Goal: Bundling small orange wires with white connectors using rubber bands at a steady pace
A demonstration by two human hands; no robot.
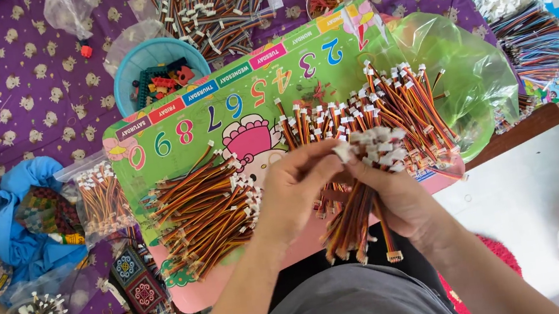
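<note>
At centre frame, the left hand (295, 191) and right hand (392, 196) meet, both clamped on a bundle of striped wire leads (356, 219) with white connectors, above a pink-rimmed children's tray (182, 130). Loose leads (204, 214) lie at left, a teal basket (149, 66) at upper left.

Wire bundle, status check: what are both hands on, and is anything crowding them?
Left hand and right hand both gripping wire bundle, white connectors up. Bundle held over pink tray. Loose wire piles on tray either side, close by.
</note>
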